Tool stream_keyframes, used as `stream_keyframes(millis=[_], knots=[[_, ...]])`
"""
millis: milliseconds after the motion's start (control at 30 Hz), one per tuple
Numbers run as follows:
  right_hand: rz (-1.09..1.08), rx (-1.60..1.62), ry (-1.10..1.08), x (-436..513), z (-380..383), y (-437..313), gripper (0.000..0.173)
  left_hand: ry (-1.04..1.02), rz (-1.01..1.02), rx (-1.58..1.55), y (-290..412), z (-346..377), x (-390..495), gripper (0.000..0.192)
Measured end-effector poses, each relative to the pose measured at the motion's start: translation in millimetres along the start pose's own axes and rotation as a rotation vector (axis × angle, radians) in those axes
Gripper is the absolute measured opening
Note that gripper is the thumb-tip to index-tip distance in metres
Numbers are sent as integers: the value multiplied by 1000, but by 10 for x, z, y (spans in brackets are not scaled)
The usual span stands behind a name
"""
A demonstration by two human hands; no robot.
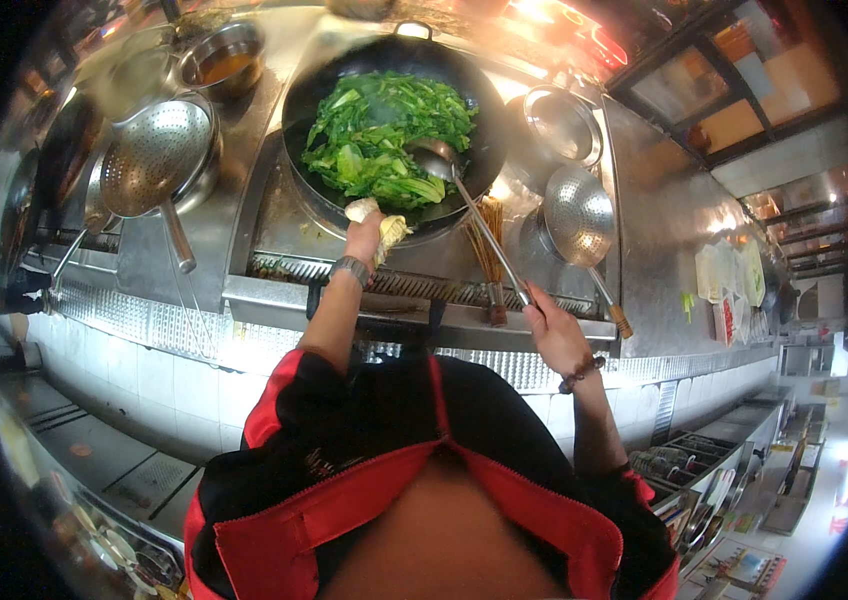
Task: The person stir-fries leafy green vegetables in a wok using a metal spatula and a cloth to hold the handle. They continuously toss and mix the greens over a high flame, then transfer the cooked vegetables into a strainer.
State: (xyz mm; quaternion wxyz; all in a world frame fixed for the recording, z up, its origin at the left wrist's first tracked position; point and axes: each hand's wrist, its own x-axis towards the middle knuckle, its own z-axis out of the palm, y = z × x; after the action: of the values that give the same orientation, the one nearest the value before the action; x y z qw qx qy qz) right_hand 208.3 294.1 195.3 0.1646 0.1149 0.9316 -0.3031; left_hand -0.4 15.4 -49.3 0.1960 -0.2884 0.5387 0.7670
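Observation:
My left hand (365, 236) grips the near rim of a large black wok (304, 97) through a folded pale yellow cloth (392, 231). A heap of chopped leafy greens (386, 112) fills the middle of the wok, with faint steam over it. My right hand (555, 330) is closed round the handle of a long metal ladle (493, 244). The ladle's bowl rests against the right side of the greens, inside the wok. A bamboo wok brush (490, 255) stands between the wok and the ladle's handle, its bristles partly behind that handle.
Left of the wok are a perforated strainer (158, 154) on a pot and a metal pot of brown liquid (225, 64). At right, another perforated strainer (580, 214) lies near a round metal container (563, 124). Plastic-wrapped items (728, 281) sit on the steel counter farther right.

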Motion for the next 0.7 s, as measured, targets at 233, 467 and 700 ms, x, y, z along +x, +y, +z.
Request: stream_keyframes(millis=[233,467,700], knots=[[-96,22,63,69,283,14,47,29,29,60,28,37,-58,75],[136,198,11,70,296,41,51,105,-73,124,78,40,-113,35],[-70,139,30,117,545,233,48,-89,-49,45,120,-38,-207,37]])
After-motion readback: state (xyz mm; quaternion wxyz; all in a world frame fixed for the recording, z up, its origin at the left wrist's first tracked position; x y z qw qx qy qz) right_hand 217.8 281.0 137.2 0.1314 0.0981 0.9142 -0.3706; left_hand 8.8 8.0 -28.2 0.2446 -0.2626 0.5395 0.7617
